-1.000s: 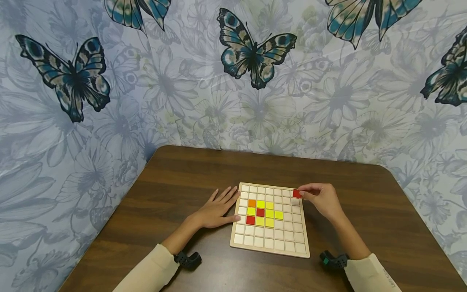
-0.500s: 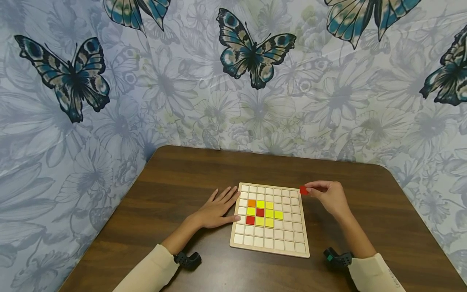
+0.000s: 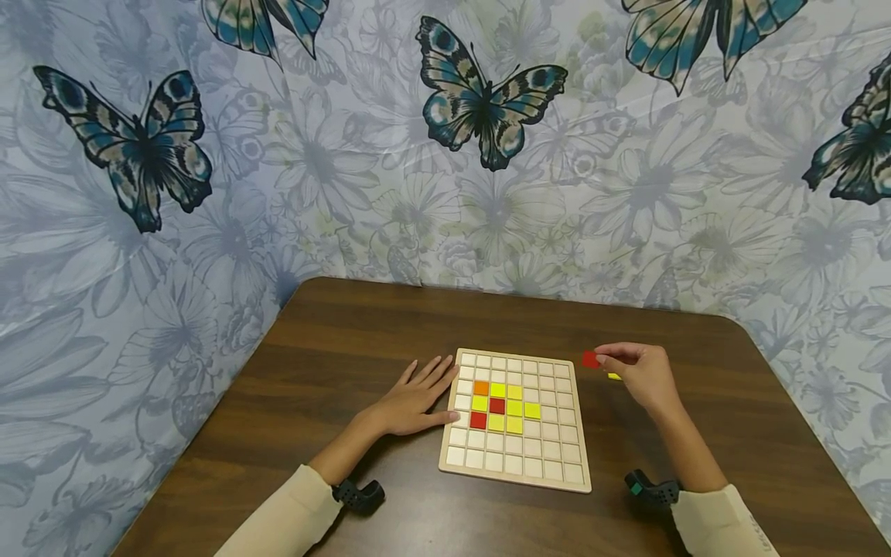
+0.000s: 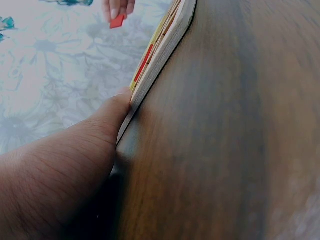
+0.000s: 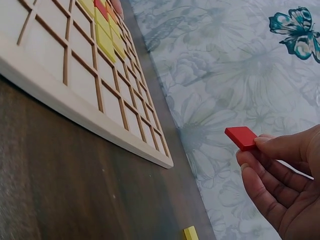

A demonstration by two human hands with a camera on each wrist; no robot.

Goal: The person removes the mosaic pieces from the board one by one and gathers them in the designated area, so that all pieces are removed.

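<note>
Between thumb and fingertips, my right hand [image 3: 642, 376] pinches a square red tile [image 3: 591, 359], held up just beyond the board's right edge. The right wrist view shows the same red tile [image 5: 242, 137] tilted, with the other fingers loosely bent below it. A wooden grid board [image 3: 515, 481] lies on the table, with yellow, red and orange tiles filling a cluster of its squares left of the middle. My left hand [image 3: 411, 402] lies flat with spread fingers, its fingertips and thumb at the board's left edge. In the left wrist view, the thumb [image 4: 107, 117] touches that edge.
A yellow tile [image 3: 614, 377] lies on the table under my right hand, partly hidden by it. The brown wooden table [image 3: 362, 325] reaches back to a wall hanging [image 3: 334, 178] with butterflies and flowers. Each wrist wears a black device [image 3: 358, 497].
My right hand has moved right with the red tile, from over the board's far right corner to past its edge. The yellow tile on the table has come into view. The left hand stays put.
</note>
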